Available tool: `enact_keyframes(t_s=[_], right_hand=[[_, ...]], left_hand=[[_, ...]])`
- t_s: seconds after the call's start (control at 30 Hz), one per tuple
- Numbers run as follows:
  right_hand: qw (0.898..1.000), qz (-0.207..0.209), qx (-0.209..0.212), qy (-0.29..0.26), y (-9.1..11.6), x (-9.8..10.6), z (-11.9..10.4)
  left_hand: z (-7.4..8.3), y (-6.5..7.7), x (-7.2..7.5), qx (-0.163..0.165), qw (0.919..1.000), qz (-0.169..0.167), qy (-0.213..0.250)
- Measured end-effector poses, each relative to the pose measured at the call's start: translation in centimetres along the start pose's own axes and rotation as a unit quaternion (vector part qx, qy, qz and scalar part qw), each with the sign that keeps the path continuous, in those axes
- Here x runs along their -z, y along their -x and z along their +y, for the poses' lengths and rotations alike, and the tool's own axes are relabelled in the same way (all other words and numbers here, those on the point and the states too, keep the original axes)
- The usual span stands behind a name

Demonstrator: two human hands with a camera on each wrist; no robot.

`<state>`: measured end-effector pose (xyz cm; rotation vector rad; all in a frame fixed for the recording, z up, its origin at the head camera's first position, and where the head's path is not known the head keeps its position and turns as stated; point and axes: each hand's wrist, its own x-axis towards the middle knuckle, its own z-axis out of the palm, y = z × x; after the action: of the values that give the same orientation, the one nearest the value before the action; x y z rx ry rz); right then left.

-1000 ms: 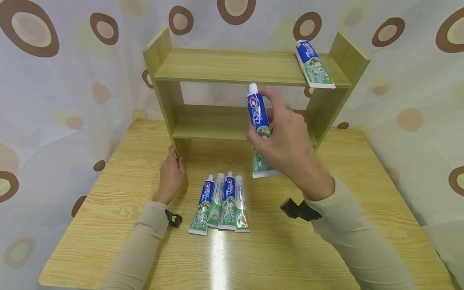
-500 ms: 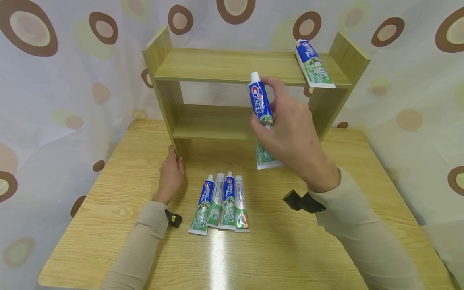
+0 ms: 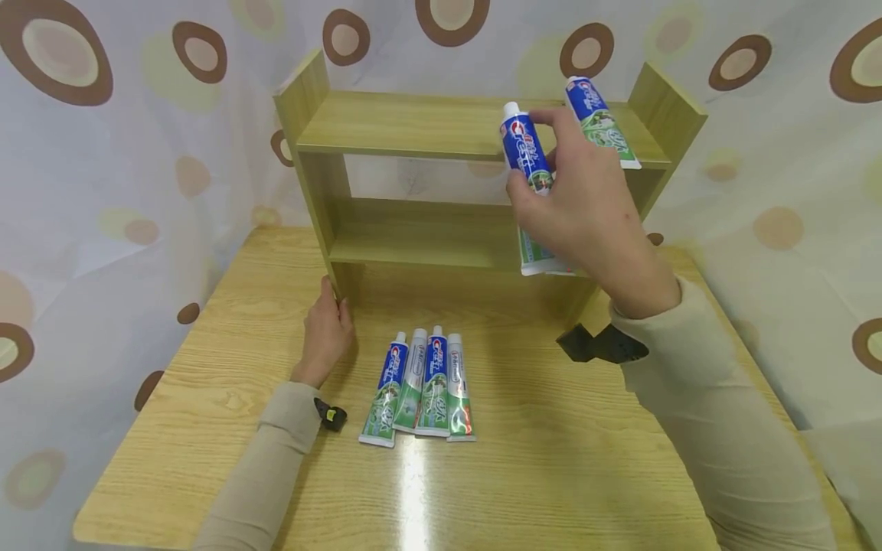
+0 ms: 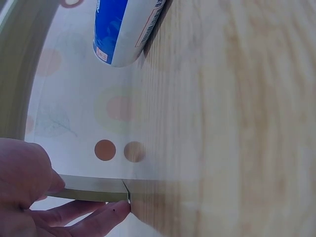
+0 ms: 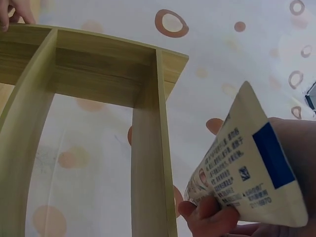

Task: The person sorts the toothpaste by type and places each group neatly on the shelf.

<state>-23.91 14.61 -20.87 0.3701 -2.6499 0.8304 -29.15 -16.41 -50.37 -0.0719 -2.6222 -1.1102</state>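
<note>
My right hand point(image 3: 586, 203) holds a blue, white and green Crest toothpaste tube point(image 3: 525, 149) between thumb and fingers, cap up, in front of the upper board of a small wooden shelf point(image 3: 406, 126). From the right wrist, the tube's white printed back point(image 5: 247, 177) and flat end show, with fingertips point(image 5: 217, 222) curled at it. Low on the shelf's left side panel, my left hand point(image 3: 325, 337) grips the front edge, thumb on one side and fingers on the other in the left wrist view. Another Crest tube point(image 3: 601, 126) lies on the upper board at the right, partly behind my right hand.
Several toothpaste tubes lie side by side on the wooden table point(image 3: 524, 474): blue-green Crest ones point(image 3: 387, 390) alternate with white-green ones point(image 3: 458, 386). The shelf's middle board point(image 3: 413, 233) sits below the upper one. A patterned curtain point(image 3: 138, 153) hangs behind and at both sides.
My right hand has carried the toothpaste tube up and to the right, from before the middle board toward the upper board. My left hand stays on the side panel.
</note>
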Motion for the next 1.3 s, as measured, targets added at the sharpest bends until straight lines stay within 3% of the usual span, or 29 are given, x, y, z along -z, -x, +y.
enact_keyframes(t_s=[0.83, 1.13, 1.3], right_hand=[[0.998, -0.001, -0.049, 0.048, -5.3, 0.7, 0.4], [0.996, 0.023, -0.036, 0.075, -6.4, 0.7, 0.3], [0.994, 0.008, -0.064, 0.089, -7.8, 0.7, -0.2]], left_hand=[[0.5, 0.2, -0.6, 0.009, 0.9999, -0.003, 0.005], [0.8, 0.2, -0.8, 0.006, 0.9999, -0.006, 0.009], [0.9, 0.3, -0.9, 0.007, 0.9999, -0.002, 0.008]])
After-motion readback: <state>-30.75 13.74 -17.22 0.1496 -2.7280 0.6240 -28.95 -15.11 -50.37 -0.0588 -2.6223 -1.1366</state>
